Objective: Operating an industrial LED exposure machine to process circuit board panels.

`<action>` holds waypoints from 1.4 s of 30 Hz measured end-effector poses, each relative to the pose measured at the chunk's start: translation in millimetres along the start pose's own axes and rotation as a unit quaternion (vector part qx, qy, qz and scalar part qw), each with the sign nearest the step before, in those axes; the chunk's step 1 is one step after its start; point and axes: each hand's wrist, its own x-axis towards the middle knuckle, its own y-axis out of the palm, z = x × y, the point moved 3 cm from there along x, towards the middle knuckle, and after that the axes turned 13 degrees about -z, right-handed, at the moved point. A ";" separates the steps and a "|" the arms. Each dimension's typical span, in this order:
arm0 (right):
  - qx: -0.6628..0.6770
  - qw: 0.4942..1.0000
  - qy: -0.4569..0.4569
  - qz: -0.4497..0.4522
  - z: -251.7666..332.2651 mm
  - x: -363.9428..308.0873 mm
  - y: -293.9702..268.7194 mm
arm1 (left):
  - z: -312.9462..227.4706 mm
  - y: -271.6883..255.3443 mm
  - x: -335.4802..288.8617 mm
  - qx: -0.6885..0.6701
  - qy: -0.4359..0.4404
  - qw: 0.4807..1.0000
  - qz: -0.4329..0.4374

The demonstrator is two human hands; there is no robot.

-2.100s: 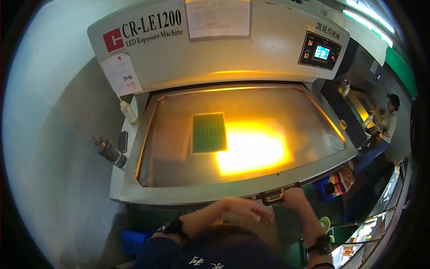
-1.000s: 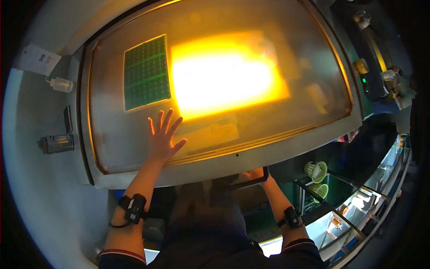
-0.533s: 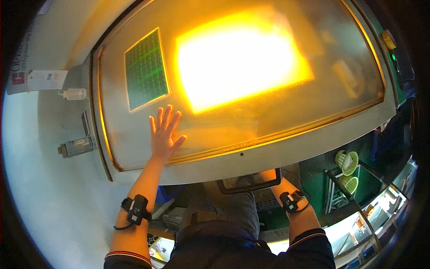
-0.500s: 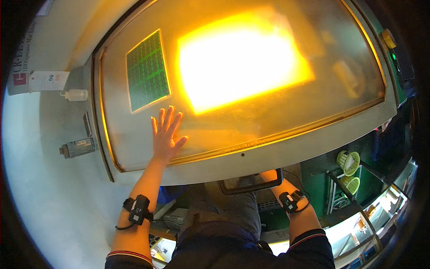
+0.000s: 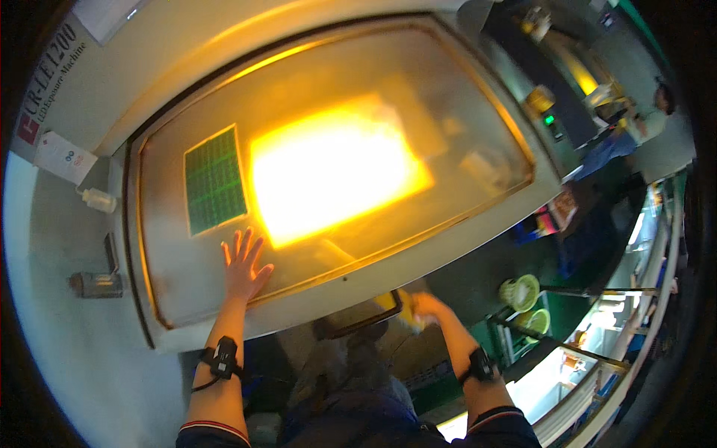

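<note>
My left hand point(image 5: 244, 269) lies with fingers spread on the clear sheet of a large framed machine bed point(image 5: 418, 261). Its fingertips are just below a green circuit board panel point(image 5: 215, 181), between it and a glaring yellow-white lit rectangle point(image 5: 336, 175). My right hand point(image 5: 426, 306) is beyond the bed's front edge, right of a dark looped handle point(image 5: 364, 317). Its fingers look closed, beside a blurred yellow thing point(image 5: 407, 312) that I cannot make out. Both forearms wear small black strapped devices.
At left are a small white bottle point(image 5: 98, 199) and a metal cylinder fitting point(image 5: 97, 284). Green baskets point(image 5: 520, 293) stand on a rack at right. Farther right, another person point(image 5: 648, 123) is near a dark bench point(image 5: 534, 82).
My right hand has come out from under the front edge, right of the handle, with the yellow thing now showing beside it. My left hand stays spread on the sheet. The view has shifted.
</note>
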 end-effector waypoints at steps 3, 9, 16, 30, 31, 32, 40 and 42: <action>0.255 0.943 0.213 -0.012 -40.8 -145.7 38.6 | 20.1 -20.6 -18.2 0.025 -0.028 0.999 0.008; 0.611 0.559 0.414 -0.377 -68.7 -373.7 79.4 | 3.6 -19.1 -10.0 -0.012 -0.026 1.000 0.009; 0.371 0.745 0.287 -0.474 -15.1 -350.8 -116.5 | 2.9 -11.9 -14.4 -0.026 -0.072 0.993 0.087; -0.212 0.861 -0.341 -0.312 325.6 -39.3 -144.8 | 30.9 -103.3 -108.7 0.113 -0.035 0.983 0.142; -0.246 0.853 -0.332 -0.319 339.0 -28.3 -142.0 | 45.5 -105.2 -102.5 0.113 -0.039 0.982 0.148; -0.243 0.857 -0.331 -0.312 347.0 -13.6 -145.3 | 60.3 -106.3 -95.0 0.079 -0.023 0.984 0.159; -0.243 0.871 -0.310 -0.294 449.1 211.0 -274.7 | 223.5 -85.6 146.2 -0.036 -0.124 0.968 0.214; -0.242 0.878 -0.299 -0.284 484.4 292.3 -323.1 | 302.5 -50.2 202.2 -0.051 -0.096 0.973 0.205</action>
